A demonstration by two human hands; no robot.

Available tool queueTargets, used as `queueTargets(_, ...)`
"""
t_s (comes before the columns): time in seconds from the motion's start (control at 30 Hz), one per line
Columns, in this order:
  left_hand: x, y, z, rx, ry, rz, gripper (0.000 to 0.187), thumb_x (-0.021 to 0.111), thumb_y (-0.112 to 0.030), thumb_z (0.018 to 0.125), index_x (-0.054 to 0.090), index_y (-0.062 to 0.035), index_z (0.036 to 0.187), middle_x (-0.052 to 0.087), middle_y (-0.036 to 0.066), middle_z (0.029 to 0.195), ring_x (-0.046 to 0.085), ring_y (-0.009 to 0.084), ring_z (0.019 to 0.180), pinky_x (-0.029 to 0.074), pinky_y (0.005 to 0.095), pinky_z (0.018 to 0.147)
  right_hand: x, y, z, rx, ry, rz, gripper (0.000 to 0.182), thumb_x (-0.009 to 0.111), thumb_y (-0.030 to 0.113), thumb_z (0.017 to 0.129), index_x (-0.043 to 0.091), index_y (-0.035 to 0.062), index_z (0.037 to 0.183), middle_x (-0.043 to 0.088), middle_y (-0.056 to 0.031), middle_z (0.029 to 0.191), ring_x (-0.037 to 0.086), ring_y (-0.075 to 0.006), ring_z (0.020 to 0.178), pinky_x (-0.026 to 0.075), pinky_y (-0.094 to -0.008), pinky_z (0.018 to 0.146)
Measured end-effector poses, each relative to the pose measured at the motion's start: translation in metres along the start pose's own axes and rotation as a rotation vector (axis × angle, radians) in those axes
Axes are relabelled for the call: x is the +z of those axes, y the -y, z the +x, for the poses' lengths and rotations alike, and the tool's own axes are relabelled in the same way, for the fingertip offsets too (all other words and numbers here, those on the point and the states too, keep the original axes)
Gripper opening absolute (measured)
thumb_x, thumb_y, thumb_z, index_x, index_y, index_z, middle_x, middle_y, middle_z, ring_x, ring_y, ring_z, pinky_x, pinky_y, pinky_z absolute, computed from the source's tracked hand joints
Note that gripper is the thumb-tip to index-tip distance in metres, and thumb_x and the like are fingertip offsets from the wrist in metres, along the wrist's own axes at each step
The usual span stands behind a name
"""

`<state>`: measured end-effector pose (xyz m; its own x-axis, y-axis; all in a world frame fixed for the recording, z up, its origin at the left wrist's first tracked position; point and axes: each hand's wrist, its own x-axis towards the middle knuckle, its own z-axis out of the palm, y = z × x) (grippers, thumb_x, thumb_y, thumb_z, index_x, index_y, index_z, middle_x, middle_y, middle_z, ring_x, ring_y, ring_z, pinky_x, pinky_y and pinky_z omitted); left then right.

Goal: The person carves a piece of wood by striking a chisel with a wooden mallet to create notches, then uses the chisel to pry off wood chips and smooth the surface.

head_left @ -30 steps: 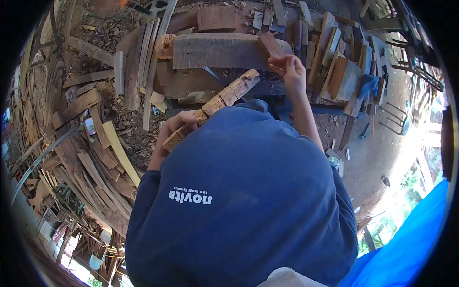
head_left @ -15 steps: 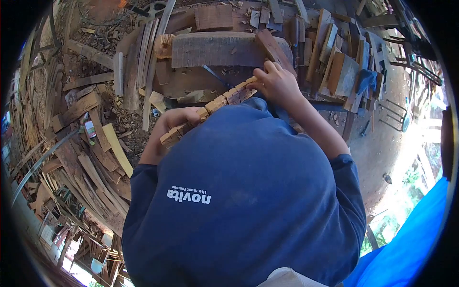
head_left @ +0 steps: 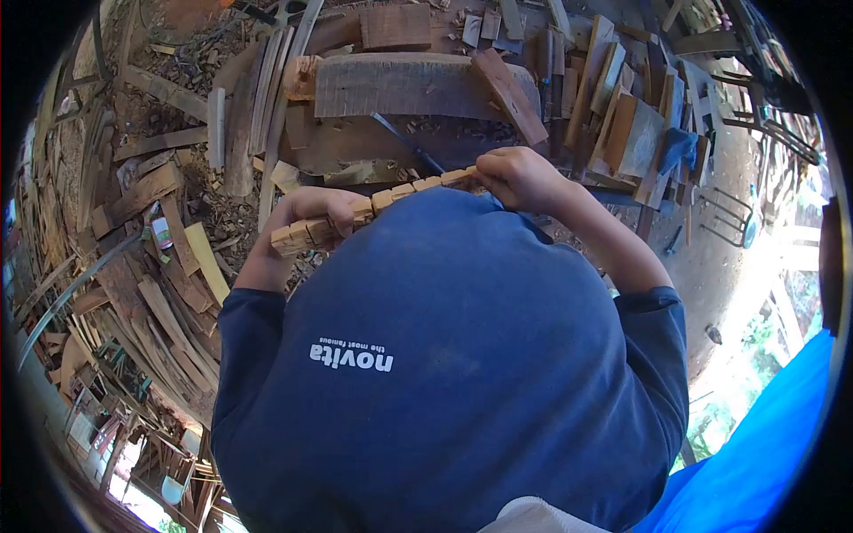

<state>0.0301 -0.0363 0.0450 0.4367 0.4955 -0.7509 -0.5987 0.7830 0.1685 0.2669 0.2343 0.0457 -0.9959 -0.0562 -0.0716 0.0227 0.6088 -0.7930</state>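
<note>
A long, notched strip of light wood (head_left: 402, 191) runs across in front of the dark blue shirt, which hides part of it. My left hand (head_left: 322, 210) is wrapped round the strip near its left end. At the strip's right end, my right hand (head_left: 524, 179) grips it with bent fingers. Just beyond the strip, a thin dark tool with a bluish blade (head_left: 400, 136) lies on a brown surface. Farther out is a thick grey-brown plank (head_left: 400, 89), with a reddish board (head_left: 511, 96) lying slanted over its right part.
Stacked wood offcuts (head_left: 635, 142) and a blue cloth (head_left: 680, 149) are at the right. Long slats (head_left: 269, 98) stand left of the plank. Scrap wood, a yellow strip (head_left: 207, 264) and a small white container (head_left: 162, 233) lie at the left. Blue sheeting (head_left: 755, 444) hangs at lower right.
The strip has turned closer to level, its right end lower and its left end farther left. My right hand has moved down off the slanted board; my left hand has shifted slightly left and up.
</note>
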Motion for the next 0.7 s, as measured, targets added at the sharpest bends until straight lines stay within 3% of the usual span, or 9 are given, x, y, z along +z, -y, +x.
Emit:
queueTargets(0.17,0.004,0.000,-0.007,-0.035,0.021,0.051,0.036,0.065,-0.009,0.063,0.065,0.0021,0.097,0.063,0.007,0.080,0.053,0.0115,0.054,0.040,0.0214,0.044,0.002,0.004,-0.007,-0.008,-0.011,0.047,0.015,0.063,0.012,0.086,0.057,0.0013,0.077,0.059,-0.0170,0.073,0.061,-0.0374,0.069,0.049,-0.0459,0.063)
queueTargets(0.23,0.000,0.026,-0.005,0.627,0.042,0.053,0.038,0.064,-0.013,0.061,0.064,0.0044,0.095,0.064,0.009,0.080,0.050,0.0107,0.051,0.038,0.0211,0.042,0.005,0.005,-0.008,-0.014,-0.017,0.049,0.016,0.063,0.013,0.087,0.057,0.0016,0.077,0.059,-0.0171,0.072,0.061,-0.0378,0.069,0.048,-0.0460,0.063)
queueTargets(0.27,-0.004,0.026,0.000,0.625,0.042,0.055,0.038,0.064,-0.013,0.061,0.064,0.0044,0.095,0.064,0.009,0.080,0.050,0.0107,0.051,0.038,0.0211,0.042,0.006,0.004,-0.008,-0.001,-0.013,0.056,0.018,0.062,0.015,0.089,0.057,0.0018,0.078,0.059,-0.0172,0.073,0.061,-0.0381,0.070,0.048,-0.0465,0.063)
queueTargets(0.33,-0.008,0.019,0.009,0.195,0.102,-0.148,0.041,0.064,-0.016,0.063,0.057,0.0059,0.096,0.060,0.008,0.074,0.048,0.0119,0.049,0.040,0.0226,0.041,0.007,0.004,-0.006,0.013,-0.012,0.066,0.019,0.061,0.016,0.090,0.057,0.0021,0.079,0.059,-0.0172,0.073,0.061,-0.0385,0.071,0.049,-0.0471,0.064)
queueTargets(0.43,-0.007,0.028,0.012,0.218,0.195,-0.271,0.040,0.064,-0.017,0.066,0.054,0.0046,0.098,0.059,0.009,0.075,0.051,0.0136,0.054,0.043,0.0249,0.047,0.002,0.001,0.001,0.080,0.038,0.020,0.019,0.059,0.018,0.093,0.059,0.0019,0.082,0.060,-0.0171,0.074,0.061,-0.0391,0.073,0.048,-0.0483,0.066)
queueTargets(0.57,-0.006,0.047,0.013,0.274,0.387,-0.524,0.038,0.063,-0.018,0.071,0.049,0.0019,0.101,0.058,0.009,0.075,0.056,0.0171,0.062,0.050,0.0297,0.058,0.009,-0.022,0.021,0.183,-0.249,0.158,0.023,0.053,0.021,0.099,0.058,0.0001,0.091,0.059,-0.0155,0.073,0.059,-0.0302,0.066,0.048,-0.0388,0.063)
queueTargets(0.63,-0.010,0.061,0.015,0.305,0.479,-0.661,0.038,0.063,-0.018,0.074,0.046,0.0005,0.103,0.058,0.010,0.076,0.059,0.0188,0.066,0.053,0.0321,0.063,0.036,-0.059,0.035,0.548,-0.367,0.411,0.023,0.055,0.022,0.098,0.059,-0.0002,0.095,0.061,-0.0150,0.074,0.058,-0.0292,0.066,0.048,-0.0382,0.065)
queueTargets(0.67,-0.016,0.068,0.019,0.312,0.473,-0.668,0.038,0.063,-0.018,0.074,0.046,0.0005,0.103,0.058,0.010,0.076,0.059,0.0188,0.066,0.053,0.0321,0.063,0.064,-0.086,0.038,0.546,-0.345,0.269,0.030,0.063,0.029,0.093,0.060,-0.0002,0.099,0.065,-0.0166,0.078,0.063,-0.0352,0.073,0.050,-0.0415,0.070)
queueTargets(0.7,-0.024,0.076,0.024,0.401,0.495,-0.664,0.042,0.062,-0.018,0.073,0.043,0.0008,0.105,0.052,0.008,0.069,0.054,0.0181,0.058,0.051,0.0297,0.054,0.096,-0.105,0.039,0.539,-0.337,0.273,0.030,0.063,0.029,0.093,0.060,-0.0002,0.099,0.065,-0.0166,0.078,0.063,-0.0352,0.073,0.050,-0.0415,0.070)
